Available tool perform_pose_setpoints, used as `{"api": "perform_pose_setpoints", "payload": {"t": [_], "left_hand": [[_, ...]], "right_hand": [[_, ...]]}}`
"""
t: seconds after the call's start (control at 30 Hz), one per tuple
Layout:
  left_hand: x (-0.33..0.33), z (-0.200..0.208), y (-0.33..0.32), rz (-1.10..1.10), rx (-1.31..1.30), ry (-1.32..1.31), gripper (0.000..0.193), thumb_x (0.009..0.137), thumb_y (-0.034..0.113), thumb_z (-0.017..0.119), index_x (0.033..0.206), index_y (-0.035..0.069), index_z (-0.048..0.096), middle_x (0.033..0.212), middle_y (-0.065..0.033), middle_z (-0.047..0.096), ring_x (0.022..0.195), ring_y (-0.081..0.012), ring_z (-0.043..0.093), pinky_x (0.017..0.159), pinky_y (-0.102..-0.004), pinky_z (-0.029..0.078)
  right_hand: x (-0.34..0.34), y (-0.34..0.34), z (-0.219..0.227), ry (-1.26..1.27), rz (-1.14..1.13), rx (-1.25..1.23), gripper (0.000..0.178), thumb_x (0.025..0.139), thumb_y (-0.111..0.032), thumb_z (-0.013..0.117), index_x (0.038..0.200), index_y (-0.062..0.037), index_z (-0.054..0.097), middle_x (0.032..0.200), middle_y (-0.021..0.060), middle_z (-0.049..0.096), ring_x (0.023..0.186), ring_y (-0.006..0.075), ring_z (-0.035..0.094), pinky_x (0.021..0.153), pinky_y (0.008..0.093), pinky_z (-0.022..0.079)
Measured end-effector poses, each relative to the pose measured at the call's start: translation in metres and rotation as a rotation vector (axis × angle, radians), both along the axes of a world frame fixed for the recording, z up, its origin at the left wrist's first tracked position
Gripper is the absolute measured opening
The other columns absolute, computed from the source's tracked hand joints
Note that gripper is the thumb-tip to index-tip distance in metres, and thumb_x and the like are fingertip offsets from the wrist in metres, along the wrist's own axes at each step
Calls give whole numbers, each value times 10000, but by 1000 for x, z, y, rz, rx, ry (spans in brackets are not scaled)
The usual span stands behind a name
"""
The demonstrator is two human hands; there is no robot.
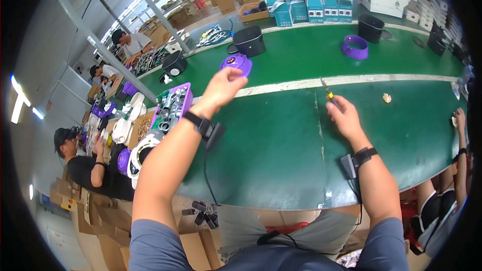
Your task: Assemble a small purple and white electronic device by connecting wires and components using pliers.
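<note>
On a long green workbench [281,135] in a factory hall lined with cardboard boxes [223,1], the left hand [223,86] reaches, fingers loosely curled, toward a purple lid [236,62] while the right hand [344,115] grips a screwdriver [327,90]

A slim screwdriver [328,93] with a yellow-and-dark handle sits gripped in the right hand [344,117], its thin metal tip pointing up and away over the green belt [281,140]. The left hand [221,88] reaches forward with fingers curled, just short of a purple dome-shaped lid [236,62] — whether they touch cannot be told. The lid lies flat on the belt's far half, glossy, with a small pale centre piece on top.
</note>
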State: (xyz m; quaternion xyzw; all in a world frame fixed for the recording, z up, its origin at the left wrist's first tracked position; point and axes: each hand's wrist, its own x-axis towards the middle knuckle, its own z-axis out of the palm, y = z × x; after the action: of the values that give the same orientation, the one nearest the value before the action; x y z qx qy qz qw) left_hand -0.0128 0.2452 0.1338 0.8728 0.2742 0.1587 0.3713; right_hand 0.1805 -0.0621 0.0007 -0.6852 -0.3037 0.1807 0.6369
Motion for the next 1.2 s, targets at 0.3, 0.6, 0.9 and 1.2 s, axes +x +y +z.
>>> {"api": "perform_pose_setpoints", "payload": {"t": [0.3, 0.6, 0.9, 1.2], "left_hand": [[118, -65, 124, 464, 298, 425, 1222, 615, 642, 841, 1575, 166, 253, 1542, -256, 346, 1409, -454, 376, 1127, -553, 371], [133, -99, 134, 567, 292, 364, 1136, 615, 564, 869, 1556, 258, 311, 1511, -221, 396, 1380, -439, 408, 1114, -566, 376], [19, -78, -20, -66, 329, 9, 1064, 581, 362, 911, 1493, 121, 420, 1426, -222, 449, 1287, -426, 469, 1115, -486, 403], [-124, -79, -131, -132, 292, 58, 1059, 667, 368, 893, 1534, 81, 356, 1488, -219, 423, 1360, -409, 412, 1157, -470, 331]], "right_hand": [[0, 2, 1, -192, -59, -81, 426, 914, -278, 733, 1215, 8, 644, 943, 124, 711, 844, 186, 662, 798, 324, 525], [0, 2, 6, -154, -51, -81, 430, 915, -280, 725, 1219, 11, 638, 994, 167, 723, 898, 242, 702, 825, 345, 537], [7, 3, -16, -161, -46, -15, 447, 929, -326, 714, 1215, 10, 643, 1006, 169, 719, 911, 232, 693, 842, 346, 533], [-18, -2, 29, -363, 30, -236, 455, 919, -365, 693, 1193, -2, 672, 1033, 184, 730, 944, 308, 708, 841, 379, 538]]}}
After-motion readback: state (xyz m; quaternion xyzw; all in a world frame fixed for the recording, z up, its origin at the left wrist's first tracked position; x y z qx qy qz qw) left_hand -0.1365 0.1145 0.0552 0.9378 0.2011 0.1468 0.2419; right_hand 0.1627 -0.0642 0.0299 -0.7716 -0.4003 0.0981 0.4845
